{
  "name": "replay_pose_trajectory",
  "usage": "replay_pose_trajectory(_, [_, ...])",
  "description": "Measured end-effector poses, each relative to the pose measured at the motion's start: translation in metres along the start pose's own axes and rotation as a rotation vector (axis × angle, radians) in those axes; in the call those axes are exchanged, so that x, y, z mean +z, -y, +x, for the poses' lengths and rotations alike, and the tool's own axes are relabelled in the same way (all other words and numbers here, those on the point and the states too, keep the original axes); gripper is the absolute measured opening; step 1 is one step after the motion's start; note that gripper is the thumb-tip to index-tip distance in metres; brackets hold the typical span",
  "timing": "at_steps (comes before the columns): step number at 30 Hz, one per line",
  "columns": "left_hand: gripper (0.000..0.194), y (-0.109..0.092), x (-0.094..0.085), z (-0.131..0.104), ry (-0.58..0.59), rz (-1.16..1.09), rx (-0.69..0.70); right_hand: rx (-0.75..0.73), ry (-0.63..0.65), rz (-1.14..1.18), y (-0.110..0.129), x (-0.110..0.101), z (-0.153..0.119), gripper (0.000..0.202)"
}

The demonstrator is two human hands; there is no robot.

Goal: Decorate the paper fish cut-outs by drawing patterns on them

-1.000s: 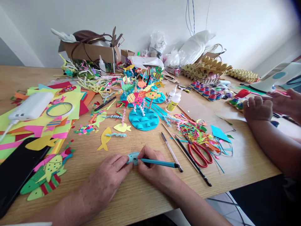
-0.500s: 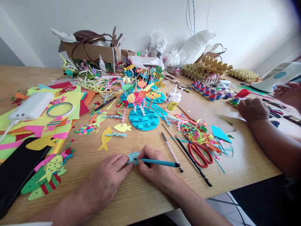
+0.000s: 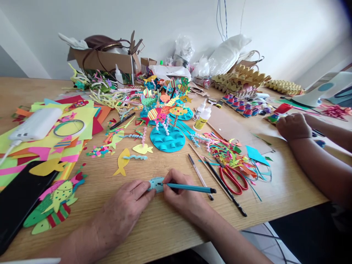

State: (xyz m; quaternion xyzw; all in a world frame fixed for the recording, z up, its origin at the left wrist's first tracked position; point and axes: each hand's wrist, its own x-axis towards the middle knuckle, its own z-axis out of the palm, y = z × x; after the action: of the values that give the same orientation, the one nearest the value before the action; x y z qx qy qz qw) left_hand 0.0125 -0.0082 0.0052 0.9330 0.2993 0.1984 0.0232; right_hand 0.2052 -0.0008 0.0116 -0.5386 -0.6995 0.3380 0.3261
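My left hand [image 3: 125, 211] lies flat near the wooden table's front edge, its fingertips pressing down a small light-blue paper fish [image 3: 156, 182]. My right hand [image 3: 183, 196] grips a teal pen [image 3: 189, 188], whose tip touches the fish. The pen's barrel points right, almost level. A blue foam base with paper fish on twisted stems [image 3: 167, 137] stands just beyond my hands. Yellow paper fish [image 3: 123, 161] lie to its left.
Red scissors [image 3: 233, 179], loose brushes [image 3: 224, 187] and paper scraps lie at right. Glue bottles [image 3: 203, 119] stand mid-table. Coloured paper sheets [image 3: 55, 139], a white power bank [image 3: 35, 124] and a black tablet [image 3: 19, 198] fill the left. Another person's hand [image 3: 294, 126] rests at far right. Boxes and egg cartons [image 3: 242, 79] line the back.
My right hand turned the pen a little, so its rear end swung right. The other person's far hand drew back out of sight; the near one shifted left.
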Motion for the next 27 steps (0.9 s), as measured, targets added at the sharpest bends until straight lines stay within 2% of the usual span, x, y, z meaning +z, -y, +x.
replay_pose_trajectory(6, [0.036, 0.0004, 0.0009, -0.0002, -0.032, 0.044, 0.023, -0.048, -0.008, 0.026, -0.0024, -0.0041, -0.0032, 0.014])
replay_pose_trajectory(12, [0.037, 0.0008, 0.0009, 0.0010, -0.049, 0.084, 0.033, -0.018, 0.032, -0.019, 0.0006, -0.0029, -0.0045, 0.014])
replay_pose_trajectory(19, [0.037, 0.0005, 0.0005, 0.0020, -0.066, 0.101, 0.051, -0.056, 0.021, -0.022, -0.0023, -0.0008, -0.0052, 0.012])
replay_pose_trajectory(27, [0.038, 0.0008, -0.0010, 0.0017, -0.053, 0.119, 0.045, -0.063, 0.016, -0.033, -0.0025, 0.0005, -0.0045, 0.012])
